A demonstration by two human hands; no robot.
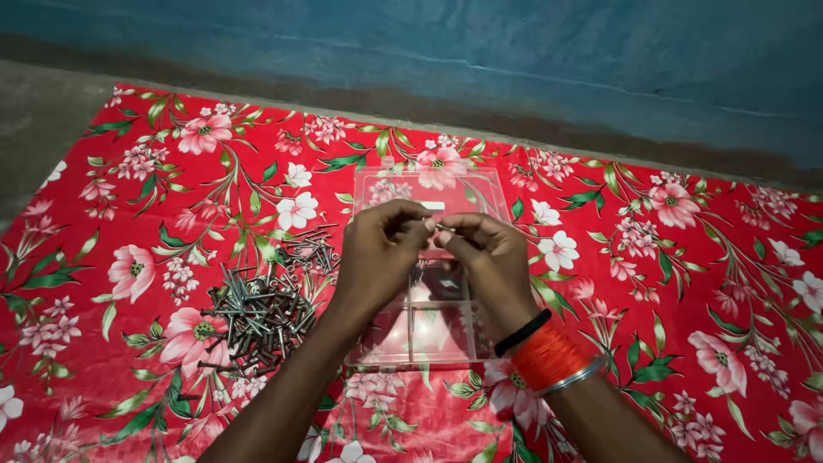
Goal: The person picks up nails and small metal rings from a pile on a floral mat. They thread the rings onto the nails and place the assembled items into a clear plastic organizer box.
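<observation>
Hands: we see our left hand (377,249) and right hand (482,247) meeting above the clear plastic compartment box (429,330), fingertips of both pinched together on 1 thin silvery metal nail (436,226).

Nail position: it sits between the 2 sets of fingertips, held in the air over the box's open tray, just in front of the raised clear lid (429,184).

Nail axis: its long axis runs roughly left to right across our view, nearly level; which end is the head we cannot tell (fingers cover both ends).

Grip advice: we judge a light pinch near each end works best, so the nail stays level and does not roll away.

Placement advice: we would keep it directly over a compartment, so a slip lands in the box and not on the cloth.

Supply: a loose heap of dark grey metal nails and screws (257,313) lies on the red floral cloth (686,283), just left of the box beside our left forearm.

Wrist: the right one carries bangles, 1 black, several orange, 1 silver.
</observation>
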